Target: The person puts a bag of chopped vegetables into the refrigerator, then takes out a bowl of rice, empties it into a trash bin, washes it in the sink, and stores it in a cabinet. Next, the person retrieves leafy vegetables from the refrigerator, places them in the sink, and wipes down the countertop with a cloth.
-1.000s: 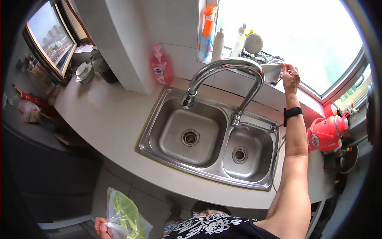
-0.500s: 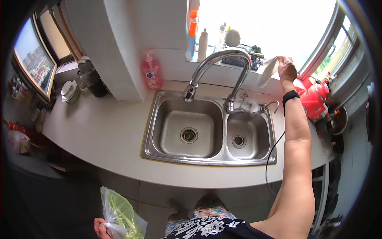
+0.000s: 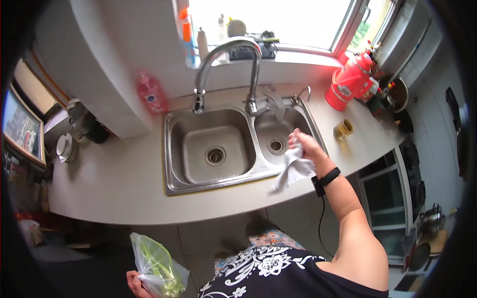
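Note:
My left hand (image 3: 136, 284) grips a clear plastic bag (image 3: 181, 272) at the lower left, off the counter's front edge. Long green vegetable stalks (image 3: 155, 258) show through the plastic. My right hand (image 3: 306, 147) is closed around a whitish-grey cloth (image 3: 294, 171), which hangs down over the front rim of the small sink basin (image 3: 297, 120). A black band circles that wrist. Another grey cloth (image 3: 275, 103) lies at the back of the small basin, beside the base of the chrome faucet (image 3: 252, 64).
The large basin (image 3: 186, 144) lies left of the small one. A pink soap bottle (image 3: 151, 94) stands behind it. To the right are a red thermos (image 3: 348, 82) and a yellowish cup (image 3: 343, 129). Stacked white dishes (image 3: 66, 149) stand far left; several bottles line the windowsill.
My right hand has come down from the windowsill to the front of the small basin, bringing the cloth. The view has shifted right. My left hand still grips the bag.

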The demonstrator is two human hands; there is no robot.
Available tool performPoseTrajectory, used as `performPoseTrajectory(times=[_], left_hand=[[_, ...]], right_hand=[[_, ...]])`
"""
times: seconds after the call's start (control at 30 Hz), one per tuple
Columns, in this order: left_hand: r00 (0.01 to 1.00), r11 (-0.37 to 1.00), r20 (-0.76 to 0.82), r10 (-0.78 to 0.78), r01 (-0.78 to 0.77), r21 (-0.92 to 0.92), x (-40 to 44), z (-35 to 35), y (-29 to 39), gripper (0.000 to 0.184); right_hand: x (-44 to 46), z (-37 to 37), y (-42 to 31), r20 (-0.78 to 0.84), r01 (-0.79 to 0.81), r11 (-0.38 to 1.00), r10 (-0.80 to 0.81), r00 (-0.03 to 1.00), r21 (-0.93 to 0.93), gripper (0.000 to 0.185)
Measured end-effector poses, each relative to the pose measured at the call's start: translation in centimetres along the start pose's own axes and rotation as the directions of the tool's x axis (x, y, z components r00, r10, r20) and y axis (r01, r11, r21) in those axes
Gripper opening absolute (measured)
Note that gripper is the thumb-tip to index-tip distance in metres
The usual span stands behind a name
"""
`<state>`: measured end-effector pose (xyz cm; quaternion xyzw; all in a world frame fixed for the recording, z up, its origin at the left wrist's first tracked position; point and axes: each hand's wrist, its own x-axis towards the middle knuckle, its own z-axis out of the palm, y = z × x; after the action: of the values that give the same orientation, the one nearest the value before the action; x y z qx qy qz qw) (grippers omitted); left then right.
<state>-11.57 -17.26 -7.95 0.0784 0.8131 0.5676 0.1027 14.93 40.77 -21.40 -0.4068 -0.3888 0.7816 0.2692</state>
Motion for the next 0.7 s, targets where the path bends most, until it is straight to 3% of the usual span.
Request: performPoseTrajectory(times=[0.07, 0.1, 0.13, 0.17, 0.2, 0.23, 0.27, 0.3, 0.4, 0.5, 0.53, 0.57, 0.67, 0.7], left_hand=[[0.995, 0.996, -0.026, -0.092, 0.092, -0.016, -0.1, 1.3, -0.2, 0.022], [0.995, 0.992, -0.013, 0.097, -0.096, 0.078, 0.1, 1.6, -1.9, 0.021], [0.959, 0.946, 0.018, 0.283, -0.282, 0.161, 0.4, 1.9, -2.3, 0.021], [0.999, 1.000, 0.036, -0.006, 0.006, -0.024, 0.7, 1.6, -2.0, 0.023], [0.999, 1.000, 0.040, -0.018, 0.018, -0.002, 1.0, 2.5, -2.6, 0.023], [0.998, 0.981, -0.060, -0.011, -0.001, -0.195, 1.3, 3.9, -4.0, 0.013], [0.987, 0.926, -0.161, -0.021, -0.042, -0.376, 1.6, 4.7, -4.4, 0.008], [0.989, 0.864, -0.020, -0.149, 0.120, -0.488, 2.0, 4.8, -3.8, 0.012], [0.990, 0.905, -0.014, -0.139, 0.121, -0.409, 2.0, 7.1, -2.1, 0.011], [0.986, 0.884, -0.051, -0.161, 0.121, -0.452, 1.6, 10.3, -0.2, 0.011], [0.989, 0.879, -0.034, -0.145, 0.114, -0.462, 1.3, 11.0, 0.5, 0.011], [0.945, 0.899, 0.015, 0.326, -0.315, 0.304, 0.3, 11.0, 1.9, 0.029], [0.959, 0.896, 0.020, 0.283, -0.272, 0.352, -0.2, 12.5, 3.9, 0.030], [0.959, 0.895, 0.006, 0.282, -0.265, 0.359, -0.4, 12.7, 3.8, 0.030]], right_hand=[[-1.7, -1.2, 4.8, -0.129, -0.151, 0.946, 0.118, 0.984, -0.285, 0.030], [-1.6, -3.5, 6.8, -0.231, -0.179, 0.758, 0.039, 0.972, -0.627, 0.032], [-1.2, -5.9, 7.9, -0.139, -0.052, 0.537, -0.123, 0.983, -0.842, 0.031], [-1.0, -8.6, 8.3, -0.182, -0.086, 0.529, -0.133, 0.974, -0.844, 0.028], [-1.4, -9.0, 6.9, -0.221, -0.118, 0.519, -0.141, 0.965, -0.846, 0.026], [-0.8, -11.0, 6.5, -0.179, -0.063, 0.504, -0.186, 0.966, -0.861, 0.025], [-0.6, -11.3, 5.4, -0.177, -0.043, 0.579, -0.177, 0.968, -0.814, 0.021], [-0.8, -10.7, 3.7, -0.172, -0.084, 0.588, -0.096, 0.980, -0.805, 0.019], [0.5, -8.7, 1.1, -0.108, -0.115, 0.582, 0.046, 0.993, -0.805, 0.011], [5.9, -8.5, 1.1, -0.100, -0.020, 0.539, -0.119, 0.988, -0.842, 0.013], [8.3, -8.2, 0.9, -0.121, -0.020, 0.599, -0.130, 0.984, -0.801, 0.013], [10.9, -7.9, 0.6, -0.101, 0.027, 0.599, -0.180, 0.979, -0.800, 0.013], [19.8, -8.4, 0.4, -0.077, 0.096, 0.556, -0.280, 0.957, -0.826, 0.021], [22.4, -8.3, 0.4, -0.146, 0.065, 0.499, -0.372, 0.917, -0.864, 0.029]])
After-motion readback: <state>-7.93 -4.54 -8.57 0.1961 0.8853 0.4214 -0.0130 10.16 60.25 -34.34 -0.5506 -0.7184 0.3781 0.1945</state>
